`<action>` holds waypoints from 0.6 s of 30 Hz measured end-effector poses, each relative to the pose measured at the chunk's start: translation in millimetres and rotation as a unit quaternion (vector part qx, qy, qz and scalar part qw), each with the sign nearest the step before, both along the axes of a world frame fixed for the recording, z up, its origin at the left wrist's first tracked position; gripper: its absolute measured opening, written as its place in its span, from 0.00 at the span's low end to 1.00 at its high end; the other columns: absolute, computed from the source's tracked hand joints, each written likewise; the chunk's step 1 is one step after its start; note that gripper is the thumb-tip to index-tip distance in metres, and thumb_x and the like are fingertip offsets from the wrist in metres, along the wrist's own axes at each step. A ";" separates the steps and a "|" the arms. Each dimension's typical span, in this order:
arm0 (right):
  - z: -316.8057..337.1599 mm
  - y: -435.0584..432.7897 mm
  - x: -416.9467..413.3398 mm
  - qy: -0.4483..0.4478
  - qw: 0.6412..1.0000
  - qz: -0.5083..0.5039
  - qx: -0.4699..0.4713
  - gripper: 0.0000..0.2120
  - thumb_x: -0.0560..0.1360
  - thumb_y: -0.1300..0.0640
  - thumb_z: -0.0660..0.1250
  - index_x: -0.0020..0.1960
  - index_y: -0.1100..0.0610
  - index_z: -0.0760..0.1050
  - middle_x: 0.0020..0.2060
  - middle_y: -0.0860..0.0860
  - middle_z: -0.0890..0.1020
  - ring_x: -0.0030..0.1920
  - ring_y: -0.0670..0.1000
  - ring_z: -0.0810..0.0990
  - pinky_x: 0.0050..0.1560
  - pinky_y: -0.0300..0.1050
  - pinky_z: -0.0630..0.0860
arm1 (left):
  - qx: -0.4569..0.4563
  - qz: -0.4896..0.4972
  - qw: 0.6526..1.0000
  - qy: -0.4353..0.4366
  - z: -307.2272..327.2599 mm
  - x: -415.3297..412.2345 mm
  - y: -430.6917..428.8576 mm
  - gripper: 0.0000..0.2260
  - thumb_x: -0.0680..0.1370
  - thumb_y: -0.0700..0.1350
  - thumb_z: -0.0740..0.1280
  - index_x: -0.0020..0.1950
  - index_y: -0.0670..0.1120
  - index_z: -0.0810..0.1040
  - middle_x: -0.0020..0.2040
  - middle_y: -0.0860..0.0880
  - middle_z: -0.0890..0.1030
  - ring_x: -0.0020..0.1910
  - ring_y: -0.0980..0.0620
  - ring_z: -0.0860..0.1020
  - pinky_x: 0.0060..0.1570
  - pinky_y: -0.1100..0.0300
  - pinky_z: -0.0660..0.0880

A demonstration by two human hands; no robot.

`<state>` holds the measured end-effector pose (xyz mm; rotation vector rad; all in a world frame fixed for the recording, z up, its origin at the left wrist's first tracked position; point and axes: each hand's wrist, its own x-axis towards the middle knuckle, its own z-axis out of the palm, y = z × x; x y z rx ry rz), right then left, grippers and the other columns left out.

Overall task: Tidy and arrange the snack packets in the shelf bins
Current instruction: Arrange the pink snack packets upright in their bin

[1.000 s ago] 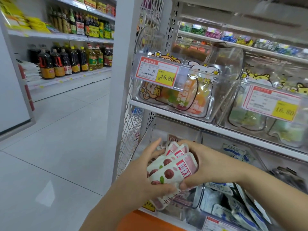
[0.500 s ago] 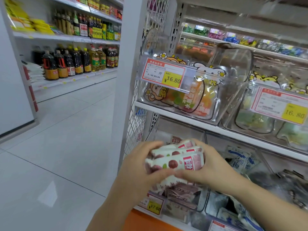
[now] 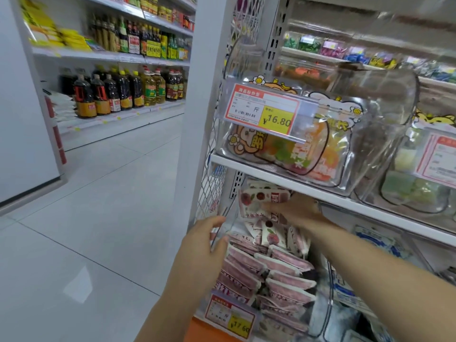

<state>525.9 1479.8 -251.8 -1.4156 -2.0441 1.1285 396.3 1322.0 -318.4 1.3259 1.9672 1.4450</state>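
The open floor (image 3: 98,218) fills 9 o'clock, running back to bottles (image 3: 118,92) on shelving at 11. The white post (image 3: 197,119) and mesh (image 3: 212,193) close the unit's left side. Just right of the mesh, at 5 o'clock, sits the clear bin (image 3: 326,294).

A shelf (image 3: 320,191) crosses straight above the bin's rear, leaving a low gap. The right hand (image 3: 298,211) reaches into that gap, its forearm lying over the bin's right side. Its fingers are against a stack (image 3: 256,201) of white-and-red packets at the back of the bin, at 6 o'clock. Blur hides whether they pinch the stack or only press it.

The left hand (image 3: 204,245) is at the bin's left wall. Its fingers are loosely spread with the tips at the clear edge, and it holds nothing.

The bin is nearly full. Pink-edged packets (image 3: 271,275) lie in overlapping rows towards the front, and a few stand tilted behind them. A yellow-and-red tag (image 3: 232,315) hangs on its front.

On the shelf at 2 o'clock is an upper bin (image 3: 370,134) holding cartoon-printed bags low inside. Its price label (image 3: 266,109) reads 16.80.

A neighbouring bin (image 3: 417,253) at 4 o'clock holds blue-and-white bags.
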 end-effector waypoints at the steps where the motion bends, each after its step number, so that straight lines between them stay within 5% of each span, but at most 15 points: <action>1: -1.5 5.6 -2.4 -0.029 0.999 0.010 0.009 0.16 0.68 0.51 0.76 0.36 0.54 0.69 0.25 0.46 0.75 0.27 0.47 0.70 0.21 0.29 0.67 | -0.001 -0.001 1.000 0.000 -0.4 -1.1 1.0 0.15 0.79 0.45 0.63 0.66 0.55 0.71 0.63 0.58 0.74 0.57 0.61 0.74 0.59 0.63 0.69; 5: -19.4 29.9 -4.7 -0.140 0.983 0.083 0.086 0.24 0.68 0.53 0.76 0.58 0.56 0.71 0.46 0.50 0.76 0.41 0.47 0.74 0.31 0.30 0.67 | 0.000 -0.007 1.000 -0.007 -0.6 -3.2 1.6 0.13 0.79 0.46 0.63 0.62 0.59 0.71 0.61 0.60 0.73 0.56 0.63 0.74 0.58 0.65 0.69; 7: -27.8 37.4 -8.0 -0.179 0.969 0.122 0.121 0.25 0.67 0.54 0.76 0.59 0.53 0.69 0.51 0.53 0.78 0.44 0.48 0.75 0.35 0.33 0.66 | 0.002 -0.012 1.000 0.000 -0.4 -4.2 2.3 0.12 0.79 0.47 0.63 0.60 0.62 0.69 0.60 0.62 0.73 0.54 0.67 0.73 0.55 0.70 0.67; 11: -35.0 42.6 -22.3 -0.219 0.950 0.162 0.154 0.21 0.68 0.57 0.72 0.56 0.52 0.67 0.42 0.54 0.78 0.39 0.48 0.74 0.38 0.40 0.70 | 0.002 -0.002 1.000 -0.014 -1.1 -5.3 3.6 0.12 0.79 0.47 0.62 0.59 0.62 0.70 0.57 0.64 0.73 0.50 0.74 0.70 0.43 0.79 0.66; 18: -45.4 43.1 -59.5 -0.385 0.870 0.197 0.236 0.18 0.68 0.64 0.68 0.55 0.55 0.67 0.38 0.50 0.72 0.35 0.48 0.71 0.27 0.39 0.63 | 0.012 0.001 1.000 -0.010 -2.7 -2.9 5.0 0.11 0.79 0.47 0.62 0.59 0.61 0.71 0.55 0.65 0.73 0.50 0.76 0.70 0.44 0.81 0.66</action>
